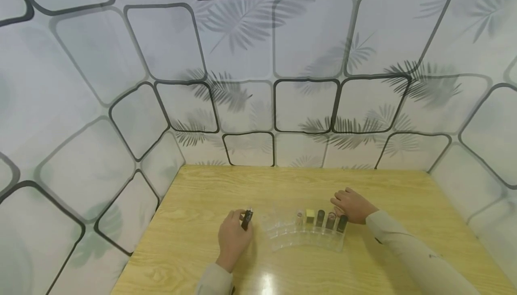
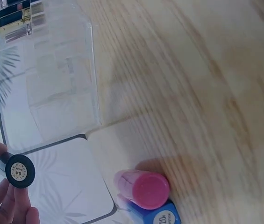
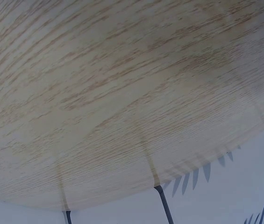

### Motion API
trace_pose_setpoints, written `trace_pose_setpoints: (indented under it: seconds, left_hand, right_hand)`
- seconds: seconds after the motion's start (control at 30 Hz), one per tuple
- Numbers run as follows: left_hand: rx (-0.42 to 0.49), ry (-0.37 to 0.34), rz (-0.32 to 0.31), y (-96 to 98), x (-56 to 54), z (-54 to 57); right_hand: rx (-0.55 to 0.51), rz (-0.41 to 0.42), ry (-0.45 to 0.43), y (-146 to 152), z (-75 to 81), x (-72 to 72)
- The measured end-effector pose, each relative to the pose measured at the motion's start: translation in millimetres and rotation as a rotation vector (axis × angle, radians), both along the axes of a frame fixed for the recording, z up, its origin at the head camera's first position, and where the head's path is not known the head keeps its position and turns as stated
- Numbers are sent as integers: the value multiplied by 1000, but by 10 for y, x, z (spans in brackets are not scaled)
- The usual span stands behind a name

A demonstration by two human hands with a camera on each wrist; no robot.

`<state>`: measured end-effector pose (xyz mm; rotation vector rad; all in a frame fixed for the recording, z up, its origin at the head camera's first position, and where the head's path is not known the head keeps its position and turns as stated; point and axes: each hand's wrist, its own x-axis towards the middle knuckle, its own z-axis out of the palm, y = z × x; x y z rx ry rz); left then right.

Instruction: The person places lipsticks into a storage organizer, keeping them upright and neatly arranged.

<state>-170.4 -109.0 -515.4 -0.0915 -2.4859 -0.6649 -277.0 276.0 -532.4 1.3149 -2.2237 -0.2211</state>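
Observation:
My left hand (image 1: 235, 237) pinches a black lipstick tube (image 1: 247, 220) between thumb and fingers, left of a clear tiered lipstick stand (image 1: 307, 242). In the left wrist view the tube's round dark base (image 2: 20, 171) faces the camera, with a pale label reading 04. My right hand (image 1: 353, 206) lies at the back right corner of the stand, its fingers loosely bent, close beside a black lipstick (image 1: 342, 224). Along the back row of the stand are several other lipsticks, among them a yellow square one (image 1: 310, 216) and a clear one (image 1: 300, 217). The right wrist view shows no hand.
A pink lipstick (image 2: 149, 189) and a blue one (image 2: 162, 214) appear side by side on the table in the left wrist view. The wood-grain table (image 1: 210, 187) meets patterned wall sheets (image 1: 250, 106) at the back and sides.

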Motion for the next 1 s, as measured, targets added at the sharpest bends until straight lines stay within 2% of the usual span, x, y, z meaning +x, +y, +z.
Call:
trace_pose_setpoints:
  seconds: [0.13,0.23,0.6,0.83,1.0]
  left_hand:
    - [-6,65,-9,32,-20,24]
    - [3,84,-20,65,-32,49]
    - [90,80,-70,211,-47,138]
    - [151,72,-126,336,-78,150]
    - [175,74,-135,464,-100,146]
  right_hand:
    - [-1,6,-4,5,5,-1]
    - [-1,9,-14,3,20,0]
    - [12,3,-11,-17,41,9]
    - [14,0,-19,-12,32,9]
    - [14,-1,-21,-16,35,11]
